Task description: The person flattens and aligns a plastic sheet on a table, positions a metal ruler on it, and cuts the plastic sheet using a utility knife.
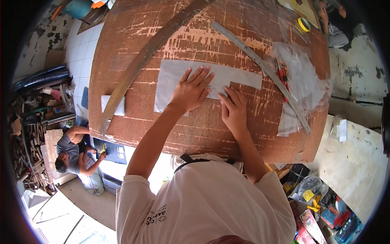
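Scuffed reddish-brown wood makes up the surface (pixel 203 134). On its middle lies a pale grey, notched sheet (pixel 170 77). The left hand (pixel 191 91) presses flat on the sheet, fingers spread; the right hand (pixel 234 110), fingers together, rests at its lower edge.

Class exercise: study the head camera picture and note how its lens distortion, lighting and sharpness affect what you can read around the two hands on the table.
Head view: fisheye bends the long metal ruler and the table edges; even daylight, only soft shadows under the left hand and right hand on the grey sheet; centre sharp, rim black.
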A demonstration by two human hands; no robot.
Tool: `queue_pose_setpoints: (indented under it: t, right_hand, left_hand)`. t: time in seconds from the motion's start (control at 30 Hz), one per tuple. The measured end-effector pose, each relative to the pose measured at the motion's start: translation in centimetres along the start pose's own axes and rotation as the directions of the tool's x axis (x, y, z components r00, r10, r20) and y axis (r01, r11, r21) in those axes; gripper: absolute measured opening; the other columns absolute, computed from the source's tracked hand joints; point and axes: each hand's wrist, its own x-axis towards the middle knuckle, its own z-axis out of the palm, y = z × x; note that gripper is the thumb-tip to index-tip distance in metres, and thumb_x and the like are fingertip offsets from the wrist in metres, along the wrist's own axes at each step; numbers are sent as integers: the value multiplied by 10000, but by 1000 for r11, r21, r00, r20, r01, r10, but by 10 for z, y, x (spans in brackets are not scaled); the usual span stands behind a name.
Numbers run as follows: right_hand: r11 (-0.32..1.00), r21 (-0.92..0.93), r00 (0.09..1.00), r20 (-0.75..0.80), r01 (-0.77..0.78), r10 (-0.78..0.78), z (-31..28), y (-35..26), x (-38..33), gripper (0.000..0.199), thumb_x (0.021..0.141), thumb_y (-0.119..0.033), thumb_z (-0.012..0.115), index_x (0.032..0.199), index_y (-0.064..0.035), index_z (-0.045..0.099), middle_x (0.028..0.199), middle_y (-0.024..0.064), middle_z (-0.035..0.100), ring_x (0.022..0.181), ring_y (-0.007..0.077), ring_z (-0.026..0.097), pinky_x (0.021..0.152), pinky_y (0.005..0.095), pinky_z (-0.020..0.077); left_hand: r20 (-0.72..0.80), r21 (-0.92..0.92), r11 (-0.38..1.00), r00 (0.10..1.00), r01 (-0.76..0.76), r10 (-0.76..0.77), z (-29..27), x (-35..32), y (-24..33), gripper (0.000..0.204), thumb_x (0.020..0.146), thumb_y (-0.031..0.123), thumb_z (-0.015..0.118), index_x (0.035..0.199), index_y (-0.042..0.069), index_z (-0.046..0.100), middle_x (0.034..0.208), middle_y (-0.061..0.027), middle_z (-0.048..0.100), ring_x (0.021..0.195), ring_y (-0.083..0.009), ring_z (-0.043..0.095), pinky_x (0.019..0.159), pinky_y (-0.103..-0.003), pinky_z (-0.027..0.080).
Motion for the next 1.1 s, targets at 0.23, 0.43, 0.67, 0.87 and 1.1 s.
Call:
queue_pose_setpoints:
  t: [0.23,0.43,0.67,0.87,1.1]
  right_hand:
    - [998,-68,997,77,-11,16,0,-49,22,460,1010,-240,644,1435,-68,606,1544,170,533,1434,366,498,1208,597,324]
    - [998,-60,980,199,18,-6,18,-43,12,626,1055,-367,568,1555,-10,450,1635,187,427,1519,335,405,1240,594,264]
    - [969,-242,975,199,-47,97,5,-23,-2,646,1039,-376,587,1557,-19,443,1655,190,393,1534,364,372,1236,591,267]
    - [971,-212,986,94,-112,134,-2,-9,13,632,1029,-357,606,1552,-34,456,1649,186,400,1527,372,378,1234,601,276]
    - [963,-269,986,165,30,15,8,2,14,563,1042,-317,588,1555,-108,487,1654,121,415,1527,309,393,1245,601,269]
  left_hand:
    - [-37,73,997,999,-33,36,3,0,-3,547,1022,374,573,1531,176,549,1644,-58,463,1536,-236,403,1276,-534,273]
    - [-2,51,999,1000,-18,18,2,0,-1,559,1025,334,560,1556,162,525,1670,-67,424,1550,-253,380,1282,-530,254]
    - [-59,10,1000,998,-20,21,3,-1,-2,527,1034,337,584,1533,174,551,1653,-71,448,1535,-261,401,1266,-536,281]
    - [-51,8,1000,998,-24,25,3,0,0,530,1038,349,586,1538,178,545,1654,-70,446,1533,-261,404,1267,-537,277]
    - [-79,25,999,996,-30,32,4,0,-2,523,1040,387,584,1522,185,558,1632,-65,475,1522,-245,420,1258,-540,296]
